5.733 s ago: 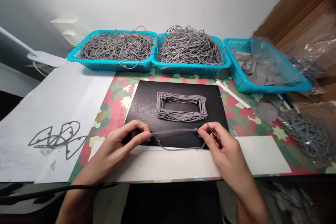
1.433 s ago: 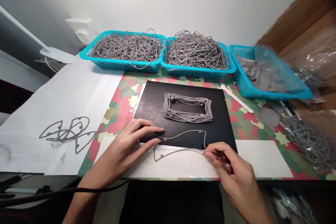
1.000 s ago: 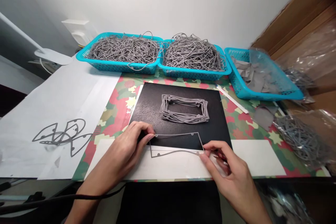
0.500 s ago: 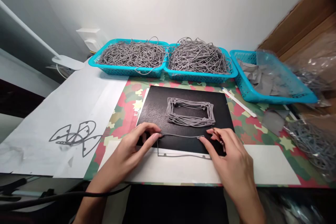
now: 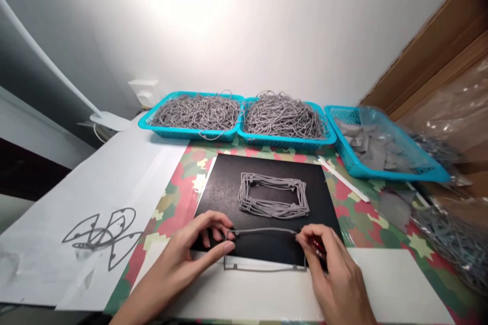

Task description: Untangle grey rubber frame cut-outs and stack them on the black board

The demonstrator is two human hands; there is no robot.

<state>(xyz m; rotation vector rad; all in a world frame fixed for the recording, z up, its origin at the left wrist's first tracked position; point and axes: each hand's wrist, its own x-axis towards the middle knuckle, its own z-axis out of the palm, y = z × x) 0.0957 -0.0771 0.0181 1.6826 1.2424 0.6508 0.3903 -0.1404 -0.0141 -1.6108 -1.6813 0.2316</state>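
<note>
A thin grey rectangular frame (image 5: pixel 263 269) lies across the front edge of a black board (image 5: pixel 224 183) and a white sheet (image 5: pixel 213 294). My left hand (image 5: pixel 198 249) is at its upper left corner, thumb and index finger apart, the other fingers curled beside the strip. At the upper right corner, my right hand (image 5: pixel 324 254) pinches the frame between thumb and fingertips; a small dark reddish object, hard to make out, sits within its curled fingers. Behind the hands, a stack of similar grey frames (image 5: pixel 274 210) rests on the black board.
Two blue baskets (image 5: pixel 190 133) (image 5: pixel 285 141) heaped with grey strips stand at the back. A third blue basket (image 5: pixel 396 175) holds grey pieces at right, near a white stick (image 5: pixel 345 180) and bagged strips (image 5: pixel 453 238). Loose grey shapes (image 5: pixel 102 238) lie left.
The view has tilted up. My right thumb and fingertips have closed on the frame's right corner, and its right side now looks straight. My left thumb and index finger have parted.
</note>
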